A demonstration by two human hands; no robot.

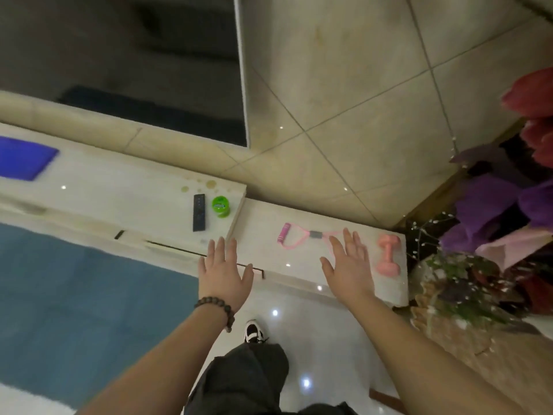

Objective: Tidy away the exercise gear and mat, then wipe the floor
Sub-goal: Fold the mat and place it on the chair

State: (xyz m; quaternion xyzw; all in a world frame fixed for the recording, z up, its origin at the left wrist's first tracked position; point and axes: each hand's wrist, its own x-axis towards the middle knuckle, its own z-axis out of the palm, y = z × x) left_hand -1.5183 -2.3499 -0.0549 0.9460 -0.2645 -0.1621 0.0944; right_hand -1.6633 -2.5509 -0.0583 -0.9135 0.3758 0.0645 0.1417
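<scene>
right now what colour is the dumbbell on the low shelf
Pink; the dumbbell shows clearly in the head view.

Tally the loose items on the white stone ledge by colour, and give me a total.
Pink: 2, the resistance band and the dumbbell.
Black: 1, the remote control.
Green: 1, the round tub.
Blue: 1, the flat pad at the far left.
Total: 5

No text can be read; the green jar [220,206] beyond the left hand [223,272] bears a label too blurred to make out.
</scene>
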